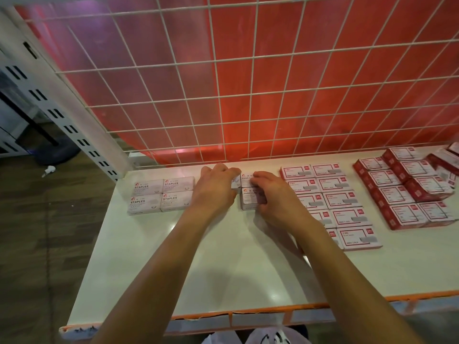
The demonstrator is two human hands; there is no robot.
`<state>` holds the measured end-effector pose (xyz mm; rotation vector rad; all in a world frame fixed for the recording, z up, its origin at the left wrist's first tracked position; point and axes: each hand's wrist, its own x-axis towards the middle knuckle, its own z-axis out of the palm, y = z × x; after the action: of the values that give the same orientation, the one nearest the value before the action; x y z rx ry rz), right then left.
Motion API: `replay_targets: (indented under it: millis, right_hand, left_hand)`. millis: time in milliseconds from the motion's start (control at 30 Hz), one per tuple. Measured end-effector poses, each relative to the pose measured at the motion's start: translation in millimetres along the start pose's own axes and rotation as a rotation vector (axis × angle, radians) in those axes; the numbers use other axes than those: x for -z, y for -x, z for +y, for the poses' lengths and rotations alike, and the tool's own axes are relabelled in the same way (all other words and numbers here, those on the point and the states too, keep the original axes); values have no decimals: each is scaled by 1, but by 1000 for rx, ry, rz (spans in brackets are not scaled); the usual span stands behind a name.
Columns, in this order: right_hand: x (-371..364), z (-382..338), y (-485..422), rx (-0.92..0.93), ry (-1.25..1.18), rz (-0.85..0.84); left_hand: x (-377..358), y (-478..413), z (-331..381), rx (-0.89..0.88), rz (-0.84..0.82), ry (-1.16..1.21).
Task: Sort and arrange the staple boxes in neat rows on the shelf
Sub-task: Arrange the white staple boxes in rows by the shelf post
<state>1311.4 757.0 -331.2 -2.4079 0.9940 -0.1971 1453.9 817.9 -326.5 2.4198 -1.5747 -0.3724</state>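
Right now four white cardboard boxes printed STAPLES [161, 194] lie flat in a two-by-two block at the left end of the white shelf [223, 264]. Just beside them my left hand [216, 187] grips a small white box [236, 182], tilted against two white boxes marked PAPER CLIPS [248, 202], which lie one behind the other. My right hand [270, 194] curls its fingers over the nearer of those two, thumb at its front edge. Further right, red-and-white boxes [337, 194] sit in two tidy columns, then a looser group of red-sided boxes [407, 192]. Behind everything stands a white wire grid [248, 95] over a red panel [310, 70].
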Motion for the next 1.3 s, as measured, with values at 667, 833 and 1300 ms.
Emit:
replay_targets:
  millis: [667, 833, 1300]
  right_hand:
    - [1, 5, 16, -24, 93, 122]
    - [-7, -2, 31, -17, 107, 223]
    - [-16, 4, 103, -84, 43, 375]
  left_hand:
    - [-7, 36, 4, -51, 161, -16]
    - [-9, 47, 15, -136, 170, 2]
    - [-31, 85, 63, -367, 149, -27]
